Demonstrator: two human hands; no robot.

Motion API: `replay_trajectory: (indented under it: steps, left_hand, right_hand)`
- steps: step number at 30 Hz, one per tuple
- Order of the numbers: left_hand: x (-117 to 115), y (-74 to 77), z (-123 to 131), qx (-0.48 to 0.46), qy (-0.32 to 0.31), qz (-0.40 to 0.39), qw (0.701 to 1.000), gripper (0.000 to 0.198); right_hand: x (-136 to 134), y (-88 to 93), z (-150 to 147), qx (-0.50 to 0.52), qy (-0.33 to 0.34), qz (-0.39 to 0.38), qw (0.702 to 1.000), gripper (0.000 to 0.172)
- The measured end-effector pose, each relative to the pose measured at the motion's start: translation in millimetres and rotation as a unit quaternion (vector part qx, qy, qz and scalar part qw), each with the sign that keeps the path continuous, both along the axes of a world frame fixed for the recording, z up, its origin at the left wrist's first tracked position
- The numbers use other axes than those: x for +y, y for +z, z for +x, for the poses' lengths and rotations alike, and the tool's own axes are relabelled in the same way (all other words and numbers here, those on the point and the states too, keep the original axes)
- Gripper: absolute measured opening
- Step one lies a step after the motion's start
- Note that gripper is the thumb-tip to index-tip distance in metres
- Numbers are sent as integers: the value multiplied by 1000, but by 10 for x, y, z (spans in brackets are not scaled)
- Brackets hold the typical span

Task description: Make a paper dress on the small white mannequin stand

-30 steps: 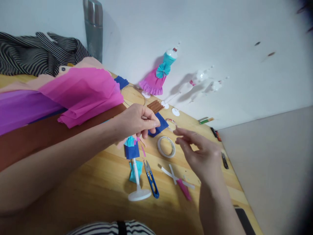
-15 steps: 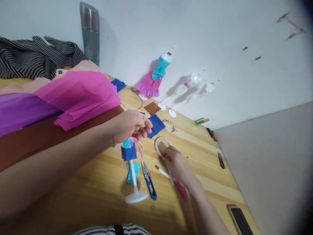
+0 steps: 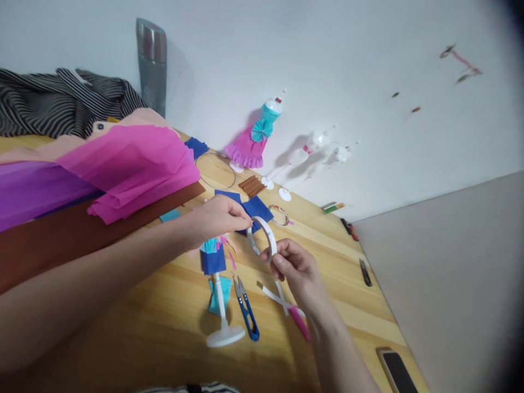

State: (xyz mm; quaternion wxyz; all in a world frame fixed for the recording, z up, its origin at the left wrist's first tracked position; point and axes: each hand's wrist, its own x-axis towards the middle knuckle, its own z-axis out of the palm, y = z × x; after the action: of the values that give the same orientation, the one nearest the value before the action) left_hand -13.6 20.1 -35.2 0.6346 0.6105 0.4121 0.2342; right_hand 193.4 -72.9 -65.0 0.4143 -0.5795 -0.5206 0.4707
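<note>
My right hand pinches a white roll of tape and holds it up above the wooden table. My left hand is closed in a pinch, its fingertips at the roll's left edge; what they grip is too small to make out. Just below my left hand stands a small white mannequin stand dressed in blue and teal crepe paper. Blue thread snips lie beside its base.
Pink, purple and brown crepe paper sheets cover the left of the table. A dressed mannequin and bare white ones stand by the wall. A steel flask, a phone and white strips are also there.
My right hand came down to the tape roll on the table, gripped it and lifted it up toward my left hand. The left hand stayed over the small mannequin.
</note>
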Motion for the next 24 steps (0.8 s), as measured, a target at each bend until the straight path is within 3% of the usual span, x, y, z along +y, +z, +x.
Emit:
replay_trajectory:
  steps: [3,7,14,20,24]
  left_hand:
    - [5,-46,-1,49,-12,65,997,21]
    - [-3,-20,-23,104,-53,76,990,21]
    - [-46,-116,6,67,-166,100,979,20]
    - [52,-141,-73,133,-90,117,980,16]
    - [183,-124,-124,81,-56,148,984,22]
  right_hand:
    - [59,43,-84,106,-20,-2,994,26]
    - [170,115,-193,199,-36,8,979,23]
    - [270,133,-343,268,-69,58,959,13]
    - [296,111,-284,374,-74,41,923,15]
    - [279,75,-279,310,-64,98,944,16]
